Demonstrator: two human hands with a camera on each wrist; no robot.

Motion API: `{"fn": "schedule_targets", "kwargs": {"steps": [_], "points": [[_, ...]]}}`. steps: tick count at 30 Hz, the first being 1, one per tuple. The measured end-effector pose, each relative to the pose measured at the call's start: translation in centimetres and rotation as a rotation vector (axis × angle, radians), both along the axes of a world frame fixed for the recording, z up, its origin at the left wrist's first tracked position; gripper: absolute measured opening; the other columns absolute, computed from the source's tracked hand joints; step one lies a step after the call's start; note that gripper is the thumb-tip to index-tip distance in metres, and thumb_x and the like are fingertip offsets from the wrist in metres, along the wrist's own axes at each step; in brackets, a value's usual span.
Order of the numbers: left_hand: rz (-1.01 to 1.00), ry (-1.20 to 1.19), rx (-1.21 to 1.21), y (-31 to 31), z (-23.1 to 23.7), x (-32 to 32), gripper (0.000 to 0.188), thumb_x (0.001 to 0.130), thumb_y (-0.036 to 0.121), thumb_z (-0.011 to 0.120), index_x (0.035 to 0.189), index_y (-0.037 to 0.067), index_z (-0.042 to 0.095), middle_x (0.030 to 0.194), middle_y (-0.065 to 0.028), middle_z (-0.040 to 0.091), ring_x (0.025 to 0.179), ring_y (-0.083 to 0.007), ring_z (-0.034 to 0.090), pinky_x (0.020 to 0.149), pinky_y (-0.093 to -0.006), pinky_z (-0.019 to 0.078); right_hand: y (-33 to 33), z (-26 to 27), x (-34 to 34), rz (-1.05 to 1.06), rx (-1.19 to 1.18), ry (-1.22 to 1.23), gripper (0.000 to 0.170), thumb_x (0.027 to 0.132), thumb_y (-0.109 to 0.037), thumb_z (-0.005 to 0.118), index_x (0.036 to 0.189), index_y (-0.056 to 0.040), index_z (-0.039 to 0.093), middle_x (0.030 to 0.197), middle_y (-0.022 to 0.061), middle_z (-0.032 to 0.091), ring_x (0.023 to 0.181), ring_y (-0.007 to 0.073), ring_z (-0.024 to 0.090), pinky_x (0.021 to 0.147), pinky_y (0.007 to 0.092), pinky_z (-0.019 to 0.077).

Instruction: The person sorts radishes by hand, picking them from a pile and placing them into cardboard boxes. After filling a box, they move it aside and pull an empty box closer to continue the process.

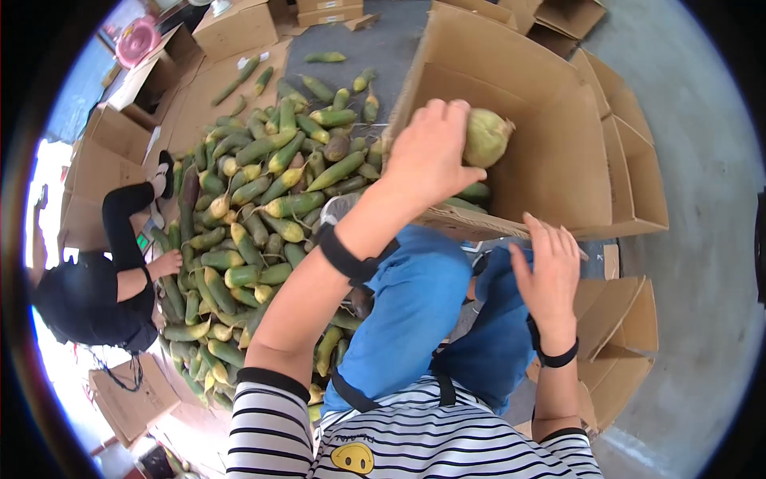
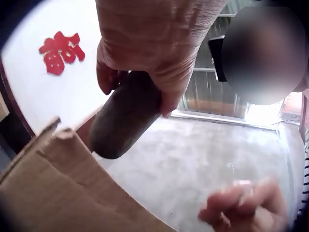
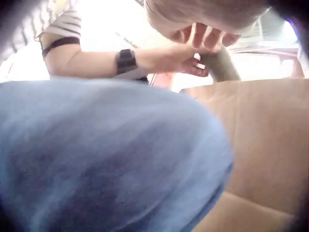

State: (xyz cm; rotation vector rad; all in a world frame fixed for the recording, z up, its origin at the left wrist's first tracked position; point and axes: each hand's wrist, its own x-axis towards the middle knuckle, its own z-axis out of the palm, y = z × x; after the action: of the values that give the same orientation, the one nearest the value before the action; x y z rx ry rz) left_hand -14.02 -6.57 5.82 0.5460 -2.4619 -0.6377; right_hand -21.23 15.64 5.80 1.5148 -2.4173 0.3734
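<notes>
My left hand (image 1: 431, 152) grips a green radish (image 1: 487, 137) over the near left part of a cardboard box (image 1: 570, 132). In the left wrist view the radish (image 2: 128, 116) slants downward out of the fingers, dark against the light, beside a torn box edge (image 2: 72, 179). Deeper in the box a few darker green radishes (image 1: 476, 191) show, partly hidden by the hand and the wall. My right hand (image 1: 550, 263) is at the box's near rim, fingers loosely extended and thumb apart, holding nothing. In the right wrist view its fingers (image 3: 199, 35) hang above the box wall (image 3: 270, 140).
A large heap of green radishes (image 1: 263, 207) covers the floor to the left. Another person (image 1: 96, 295) sits beyond it, one hand at the heap. More cardboard boxes (image 1: 638, 168) stand on the right. My knees in blue trousers (image 1: 419, 279) are close against the box.
</notes>
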Motion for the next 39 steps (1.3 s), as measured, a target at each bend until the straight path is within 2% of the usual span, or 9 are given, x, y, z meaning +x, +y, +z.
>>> {"fn": "schedule_targets", "kwargs": {"steps": [2,9,12,16,22,26,28,34,39], "points": [[-0.067,-0.220,-0.031,-0.3,-0.6,0.0,0.070,0.067,0.025,0.081,0.122,0.001,0.046,0.111,-0.0189,0.055,0.109,-0.0365,0.054,0.090,-0.0427,0.0467,0.3,-0.8,-0.8,0.037,-0.020,0.027,0.027,0.077,-0.008,0.066,0.104,-0.0056,0.063,0.099,0.0114,0.064,0.095,0.0303,0.059,0.086,0.0411,0.0453],[-0.072,0.566,-0.019,2.5,1.4,5.8,0.045,0.074,0.012,0.073,0.113,0.000,0.054,0.107,-0.0183,0.055,0.097,-0.0359,0.057,0.081,-0.0404,0.0498,0.4,-1.8,-1.8,0.059,-0.060,0.012,0.015,0.081,-0.008,0.063,0.096,-0.0051,0.063,0.095,0.0110,0.064,0.092,0.0304,0.059,0.081,0.0410,0.0445],[0.001,0.620,0.007,4.1,-0.9,10.8,0.040,0.073,0.005,0.072,0.110,0.000,0.058,0.109,-0.0182,0.057,0.097,-0.0345,0.059,0.081,-0.0389,0.0508,0.5,-2.2,-1.5,0.080,-0.052,0.009,0.014,0.084,-0.008,0.060,0.097,-0.0046,0.063,0.094,0.0111,0.063,0.091,0.0310,0.059,0.081,0.0403,0.0438],[0.280,0.338,0.131,5.6,-9.3,18.2,0.038,0.074,0.005,0.070,0.109,0.000,0.058,0.112,-0.0182,0.057,0.098,-0.0345,0.059,0.082,-0.0392,0.0506,0.1,-2.3,-1.0,0.110,-0.018,0.049,0.014,0.088,-0.011,0.057,0.099,-0.0037,0.063,0.095,0.0117,0.063,0.090,0.0310,0.058,0.081,0.0408,0.0433],[0.686,-0.437,0.189,7.5,-23.3,33.3,0.042,0.075,0.013,0.068,0.113,0.002,0.054,0.119,-0.0180,0.054,0.112,-0.0366,0.051,0.094,-0.0445,0.0432,-0.1,-2.6,-1.6,0.077,-0.040,0.075,0.015,0.092,-0.015,0.055,0.099,-0.0026,0.062,0.094,0.0118,0.063,0.088,0.0310,0.059,0.079,0.0400,0.0442],[0.912,-0.674,0.206,7.2,-27.1,39.5,0.047,0.069,0.014,0.070,0.112,0.005,0.053,0.119,-0.0148,0.053,0.112,-0.0338,0.050,0.091,-0.0455,0.0433,0.1,-2.7,-1.1,0.090,-0.030,0.092,0.016,0.093,-0.016,0.055,0.098,-0.0019,0.062,0.094,0.0121,0.063,0.087,0.0310,0.059,0.077,0.0398,0.0449],[0.925,-0.788,0.306,6.0,-27.3,40.5,0.053,0.073,0.016,0.071,0.120,0.005,0.050,0.128,-0.0153,0.048,0.118,-0.0343,0.046,0.096,-0.0459,0.0405,0.1,-2.9,-0.9,0.091,-0.037,0.108,0.016,0.094,-0.016,0.055,0.098,-0.0018,0.062,0.093,0.0122,0.063,0.087,0.0311,0.059,0.076,0.0399,0.0450],[0.900,-0.960,0.055,2.3,-33.0,40.8,0.066,0.071,0.018,0.076,0.128,0.006,0.045,0.130,-0.0128,0.047,0.123,-0.0311,0.043,0.100,-0.0491,0.0354,0.0,-3.1,-0.8,0.085,-0.027,0.152,0.016,0.093,-0.014,0.056,0.100,-0.0006,0.061,0.094,0.0127,0.063,0.088,0.0319,0.059,0.077,0.0401,0.0450],[0.831,-1.237,0.169,0.2,-35.0,40.9,0.038,0.083,0.011,0.060,0.119,0.008,0.050,0.113,-0.0091,0.057,0.118,-0.0271,0.047,0.102,-0.0521,0.0324,0.3,-3.1,-1.1,0.061,-0.002,0.129,0.016,0.093,-0.012,0.055,0.101,0.0001,0.060,0.095,0.0133,0.063,0.089,0.0326,0.059,0.079,0.0407,0.0445]]}}
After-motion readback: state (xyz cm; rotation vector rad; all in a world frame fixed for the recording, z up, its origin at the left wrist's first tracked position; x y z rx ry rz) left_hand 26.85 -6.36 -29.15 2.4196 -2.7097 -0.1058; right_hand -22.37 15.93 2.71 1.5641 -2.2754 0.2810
